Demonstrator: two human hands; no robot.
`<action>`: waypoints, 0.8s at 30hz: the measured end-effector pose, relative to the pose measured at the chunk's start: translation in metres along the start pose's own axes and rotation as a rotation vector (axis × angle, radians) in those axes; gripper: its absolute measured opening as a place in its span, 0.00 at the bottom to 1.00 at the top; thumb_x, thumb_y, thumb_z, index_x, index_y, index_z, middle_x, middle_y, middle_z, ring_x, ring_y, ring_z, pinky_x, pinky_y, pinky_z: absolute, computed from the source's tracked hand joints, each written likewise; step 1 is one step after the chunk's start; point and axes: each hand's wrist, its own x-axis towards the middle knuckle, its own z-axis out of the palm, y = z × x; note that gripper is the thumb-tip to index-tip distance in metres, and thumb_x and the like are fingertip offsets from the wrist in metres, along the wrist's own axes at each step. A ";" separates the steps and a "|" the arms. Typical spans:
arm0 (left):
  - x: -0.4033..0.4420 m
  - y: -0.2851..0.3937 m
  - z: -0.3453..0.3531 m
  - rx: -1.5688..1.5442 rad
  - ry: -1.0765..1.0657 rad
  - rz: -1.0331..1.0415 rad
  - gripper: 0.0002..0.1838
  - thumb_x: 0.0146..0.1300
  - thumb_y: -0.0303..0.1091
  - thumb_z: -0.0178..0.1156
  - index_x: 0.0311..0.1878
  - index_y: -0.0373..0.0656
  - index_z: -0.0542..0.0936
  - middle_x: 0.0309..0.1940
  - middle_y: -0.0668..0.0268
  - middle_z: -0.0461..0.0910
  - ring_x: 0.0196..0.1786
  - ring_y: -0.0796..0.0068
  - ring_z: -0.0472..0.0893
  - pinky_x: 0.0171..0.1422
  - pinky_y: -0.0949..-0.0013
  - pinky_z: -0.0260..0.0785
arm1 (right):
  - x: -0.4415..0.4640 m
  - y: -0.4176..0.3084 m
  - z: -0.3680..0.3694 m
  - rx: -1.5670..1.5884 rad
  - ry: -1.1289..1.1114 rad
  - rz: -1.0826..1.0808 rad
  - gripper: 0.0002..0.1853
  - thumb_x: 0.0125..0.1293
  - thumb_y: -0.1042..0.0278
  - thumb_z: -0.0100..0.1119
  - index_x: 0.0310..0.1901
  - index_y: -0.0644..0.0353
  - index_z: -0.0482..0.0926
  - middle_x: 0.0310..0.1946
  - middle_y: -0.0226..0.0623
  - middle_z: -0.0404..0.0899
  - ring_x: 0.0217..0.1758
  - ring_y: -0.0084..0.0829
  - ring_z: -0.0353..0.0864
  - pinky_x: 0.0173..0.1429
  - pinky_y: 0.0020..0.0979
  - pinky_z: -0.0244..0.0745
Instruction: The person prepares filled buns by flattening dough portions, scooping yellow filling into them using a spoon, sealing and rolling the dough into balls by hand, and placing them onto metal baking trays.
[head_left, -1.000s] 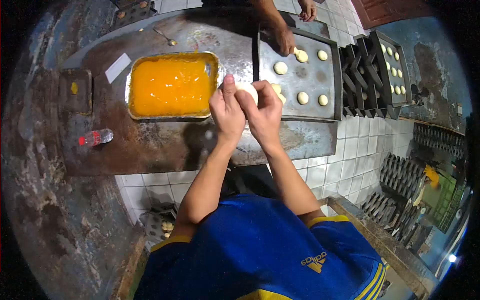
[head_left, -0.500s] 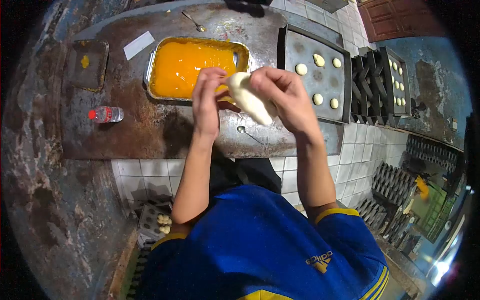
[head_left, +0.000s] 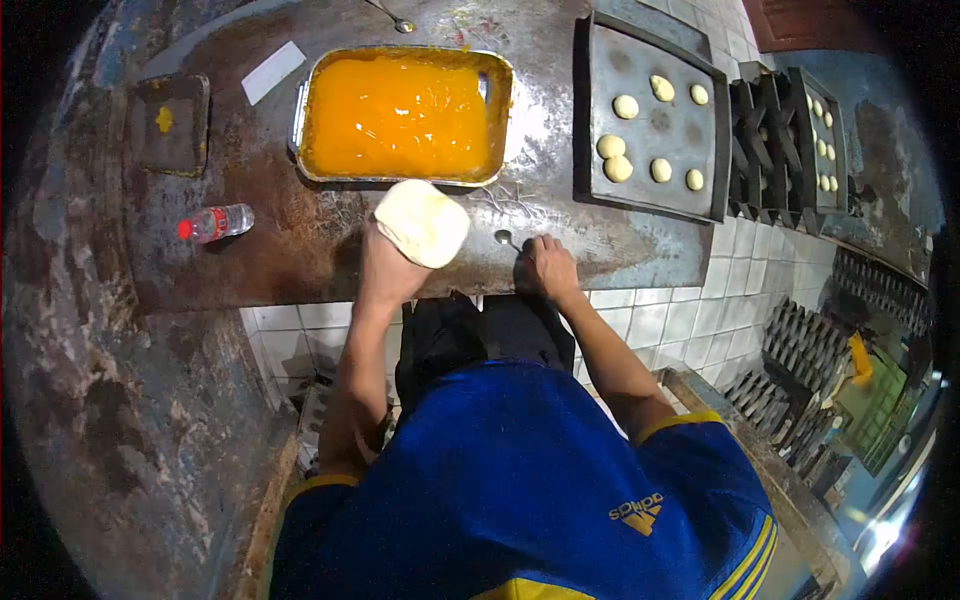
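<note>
A flattened round of pale dough (head_left: 424,222) lies across my left hand (head_left: 386,272), which holds it from below at the near side of the foil tray (head_left: 300,130). Most of the left fingers are hidden under the dough. The foil tray contains a smooth orange filling (head_left: 400,115). To the right, my right hand (head_left: 552,268) is down at the table's near edge, its fingers closed around the handle of a small metal spoon (head_left: 503,237). The spoon's bowl points left and lies on the tabletop.
A dark baking tray (head_left: 640,195) with several dough balls (head_left: 661,170) stands at the right. Beyond it are stacked trays (head_left: 760,150). On the left are a red-capped bottle (head_left: 218,224), a white card (head_left: 273,73) and a small tray (head_left: 170,150). Another spoon (head_left: 403,25) lies behind the foil tray.
The dough has gone from being stretched between both hands to lying flat on my left hand. My right hand has let go of it and moved down to the spoon.
</note>
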 end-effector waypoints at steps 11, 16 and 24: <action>-0.017 -0.076 -0.044 0.228 0.222 -0.034 0.15 0.61 0.28 0.72 0.51 0.37 0.85 0.45 0.54 0.90 0.50 0.56 0.90 0.57 0.61 0.80 | 0.172 -0.085 -0.145 0.431 0.285 -0.240 0.13 0.76 0.74 0.53 0.58 0.60 0.80 0.45 0.58 0.80 0.47 0.63 0.82 0.53 0.56 0.78; -0.023 -0.070 -0.043 0.197 0.315 -0.167 0.12 0.64 0.27 0.68 0.50 0.36 0.85 0.43 0.53 0.90 0.48 0.55 0.90 0.56 0.60 0.81 | 0.257 -0.093 -0.123 0.166 0.298 -0.243 0.20 0.72 0.75 0.53 0.64 0.54 0.80 0.54 0.56 0.78 0.57 0.56 0.84 0.61 0.49 0.84; -0.023 -0.094 -0.046 0.215 0.287 -0.192 0.15 0.63 0.29 0.68 0.52 0.35 0.84 0.45 0.50 0.90 0.50 0.54 0.90 0.56 0.58 0.80 | 0.205 -0.096 -0.127 0.264 0.065 -0.205 0.20 0.70 0.74 0.56 0.62 0.57 0.81 0.51 0.51 0.81 0.56 0.53 0.86 0.60 0.50 0.83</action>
